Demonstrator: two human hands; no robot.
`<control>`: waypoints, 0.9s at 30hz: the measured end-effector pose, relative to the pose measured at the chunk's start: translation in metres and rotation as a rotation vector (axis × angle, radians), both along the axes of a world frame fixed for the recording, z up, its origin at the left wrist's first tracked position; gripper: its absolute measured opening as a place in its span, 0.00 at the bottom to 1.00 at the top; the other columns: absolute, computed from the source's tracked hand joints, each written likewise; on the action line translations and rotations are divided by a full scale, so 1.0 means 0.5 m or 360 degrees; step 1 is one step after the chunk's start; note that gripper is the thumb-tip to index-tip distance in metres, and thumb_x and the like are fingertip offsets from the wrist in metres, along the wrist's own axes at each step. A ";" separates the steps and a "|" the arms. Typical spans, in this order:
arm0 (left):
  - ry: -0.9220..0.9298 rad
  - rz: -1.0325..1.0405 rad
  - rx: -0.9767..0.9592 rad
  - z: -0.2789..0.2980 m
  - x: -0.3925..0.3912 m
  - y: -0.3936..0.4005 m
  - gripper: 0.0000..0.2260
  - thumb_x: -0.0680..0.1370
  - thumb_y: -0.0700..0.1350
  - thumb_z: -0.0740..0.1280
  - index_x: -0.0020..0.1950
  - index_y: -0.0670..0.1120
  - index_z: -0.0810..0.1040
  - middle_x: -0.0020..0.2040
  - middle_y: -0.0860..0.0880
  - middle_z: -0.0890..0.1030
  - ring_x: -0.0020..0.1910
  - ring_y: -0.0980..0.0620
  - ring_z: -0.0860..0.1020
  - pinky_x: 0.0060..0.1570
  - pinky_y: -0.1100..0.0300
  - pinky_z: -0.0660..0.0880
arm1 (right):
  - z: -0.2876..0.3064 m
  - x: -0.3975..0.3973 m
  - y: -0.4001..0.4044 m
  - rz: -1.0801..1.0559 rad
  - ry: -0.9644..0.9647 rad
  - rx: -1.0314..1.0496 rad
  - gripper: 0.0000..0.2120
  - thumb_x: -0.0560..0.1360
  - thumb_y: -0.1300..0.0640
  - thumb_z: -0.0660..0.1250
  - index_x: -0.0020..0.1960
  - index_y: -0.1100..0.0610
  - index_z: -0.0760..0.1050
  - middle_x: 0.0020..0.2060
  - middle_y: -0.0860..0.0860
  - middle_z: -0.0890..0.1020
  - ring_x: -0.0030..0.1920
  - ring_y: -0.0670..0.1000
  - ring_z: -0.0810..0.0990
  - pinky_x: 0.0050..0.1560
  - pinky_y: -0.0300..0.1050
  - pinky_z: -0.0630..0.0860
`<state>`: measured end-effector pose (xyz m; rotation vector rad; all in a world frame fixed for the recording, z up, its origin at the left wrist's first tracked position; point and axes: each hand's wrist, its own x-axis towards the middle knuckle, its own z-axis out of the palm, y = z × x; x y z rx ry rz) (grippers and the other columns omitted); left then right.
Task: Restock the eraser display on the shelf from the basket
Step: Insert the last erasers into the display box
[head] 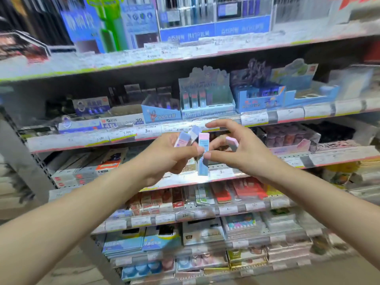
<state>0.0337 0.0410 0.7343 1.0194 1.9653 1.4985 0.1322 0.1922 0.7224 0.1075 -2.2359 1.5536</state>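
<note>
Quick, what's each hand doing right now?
Left hand: grips a few erasers.
Right hand: pinches the pink and blue eraser and holds another eraser.

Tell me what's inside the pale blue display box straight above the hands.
A few upright erasers stand at the left side of the display box; the right side looks unfilled. Its front wall hides the bottom, and blur hides detail.
</note>
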 end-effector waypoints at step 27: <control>0.2309 0.0093 -0.0754 0.035 -0.224 0.200 0.08 0.76 0.46 0.64 0.42 0.44 0.78 0.72 0.42 0.68 0.75 0.42 0.55 0.67 0.29 0.45 | 0.081 -0.223 0.327 -0.0322 0.0348 0.0717 0.14 0.70 0.61 0.70 0.39 0.47 0.67 0.39 0.60 0.78 0.31 0.53 0.72 0.39 0.49 0.72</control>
